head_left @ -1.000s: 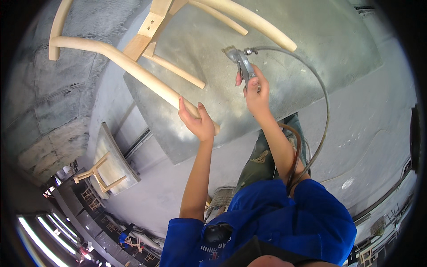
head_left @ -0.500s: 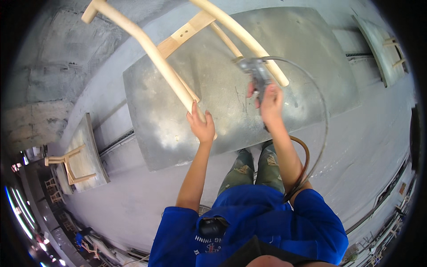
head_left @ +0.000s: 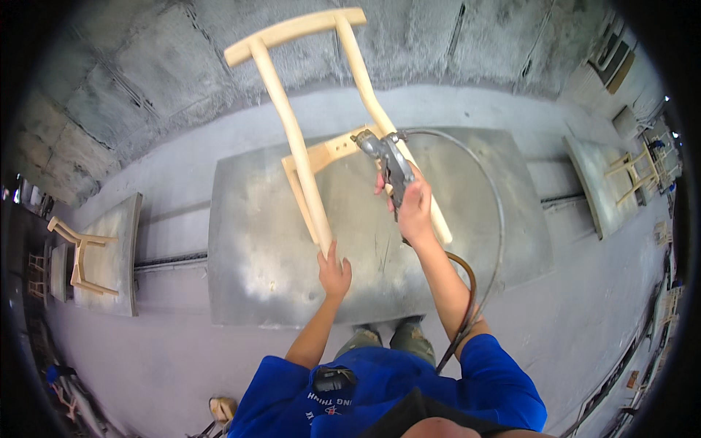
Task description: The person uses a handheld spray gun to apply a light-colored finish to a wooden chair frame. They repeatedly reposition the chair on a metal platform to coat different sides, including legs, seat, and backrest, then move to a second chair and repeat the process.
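Observation:
A pale wooden chair frame (head_left: 296, 142) stands tilted over the grey flat panel (head_left: 244, 241) in front of me. Its curved top rail points away, and a crosspiece with small holes joins the two long posts. My left hand (head_left: 335, 275) is closed round the near end of the left post. In my right hand (head_left: 413, 208) is a dark metal spray gun (head_left: 394, 166), held over the right post with its head toward the crosspiece. A grey hose (head_left: 499, 204) loops from the gun back past my right forearm; a brown hose (head_left: 467, 274) hangs beside it.
Another grey panel (head_left: 120, 248) at the left carries a wooden chair frame (head_left: 79, 252). A similar panel (head_left: 595, 175) with a chair frame (head_left: 631, 174) stands at the right. A rough grey wall (head_left: 409, 51) rises at the back. Dark floor channels (head_left: 171, 261) run between the panels.
The chair frame has swung more upright, and its whole top rail is now in view. My right hand has moved the spray gun left, nearer the crosspiece. The view has shifted toward the wall.

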Tool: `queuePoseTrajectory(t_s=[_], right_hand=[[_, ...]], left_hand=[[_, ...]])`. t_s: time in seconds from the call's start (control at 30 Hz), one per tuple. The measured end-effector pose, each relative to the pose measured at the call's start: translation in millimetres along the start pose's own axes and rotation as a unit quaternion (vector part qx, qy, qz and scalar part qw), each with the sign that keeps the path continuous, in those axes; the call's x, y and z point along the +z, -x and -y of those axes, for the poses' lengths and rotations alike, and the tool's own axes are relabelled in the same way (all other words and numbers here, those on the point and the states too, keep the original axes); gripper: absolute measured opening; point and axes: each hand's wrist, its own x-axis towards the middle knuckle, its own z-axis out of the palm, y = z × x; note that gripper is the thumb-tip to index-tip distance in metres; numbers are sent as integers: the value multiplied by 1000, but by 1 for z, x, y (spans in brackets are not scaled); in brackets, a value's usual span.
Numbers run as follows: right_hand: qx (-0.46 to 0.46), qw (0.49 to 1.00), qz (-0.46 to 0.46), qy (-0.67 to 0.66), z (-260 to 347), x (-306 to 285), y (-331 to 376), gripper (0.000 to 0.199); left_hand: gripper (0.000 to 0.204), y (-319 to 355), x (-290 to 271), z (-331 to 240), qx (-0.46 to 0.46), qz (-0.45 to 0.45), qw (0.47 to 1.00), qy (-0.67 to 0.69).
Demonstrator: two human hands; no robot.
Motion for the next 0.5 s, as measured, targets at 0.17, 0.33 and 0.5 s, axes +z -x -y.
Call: queuePoseTrajectory(t_s=[0.17,0.33,0.5], right_hand=[[-16,993,-98,-70,-8,-9,-48,70],[-115,982,-141,48,5,-15,-45,77],[-180,976,9,124,22,41,-54,79]], left_hand=[[62,11,0,0,37,-19,999,-7],[62,17,1,7,37,-15,999,-2],[61,28,3,10,32,-19,999,-31]])
